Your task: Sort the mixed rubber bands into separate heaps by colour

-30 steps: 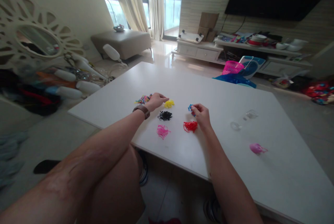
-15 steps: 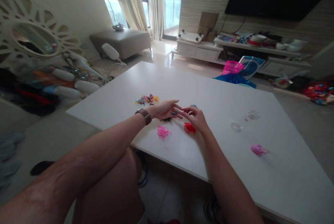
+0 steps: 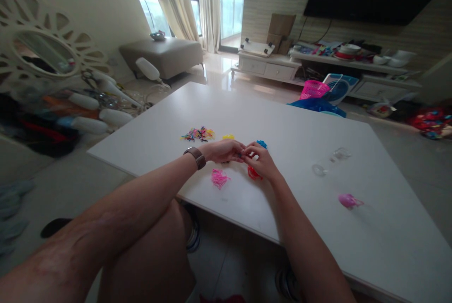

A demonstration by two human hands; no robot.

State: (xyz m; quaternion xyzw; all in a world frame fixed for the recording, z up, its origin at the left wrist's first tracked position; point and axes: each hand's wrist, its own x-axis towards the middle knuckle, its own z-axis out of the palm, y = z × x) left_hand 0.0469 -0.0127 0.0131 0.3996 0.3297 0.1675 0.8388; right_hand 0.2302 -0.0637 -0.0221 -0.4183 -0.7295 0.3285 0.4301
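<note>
My left hand [image 3: 228, 151], with a brown watch on the wrist, is closed over the middle of the table. Its fingers meet those of my right hand [image 3: 260, 159], pinched together. A scrap of blue shows between the fingertips and looks like a small rubber band; most of it is hidden. Around the hands lie piles of small rubber bands: pink bands [image 3: 219, 178] nearest me, red bands [image 3: 253, 172] partly under my right hand, blue bands [image 3: 262, 144] behind it, and yellow bands [image 3: 228, 137] beyond my left hand. A mixed-colour pile [image 3: 198, 133] lies farther left. A dark pile is mostly covered by my left hand.
All this is on a white table [image 3: 307, 242]. To the right are a clear container [image 3: 332, 161] on its side and a pink lid-like piece [image 3: 349, 200] with a strap. Lamp shades [image 3: 116, 117] stand past the left edge; a pink basket [image 3: 313, 89] is beyond the far edge.
The fingers of my left hand have curled in and my right fingertips have closed against them. The yellow pile and more of the blue pile have come into sight.
</note>
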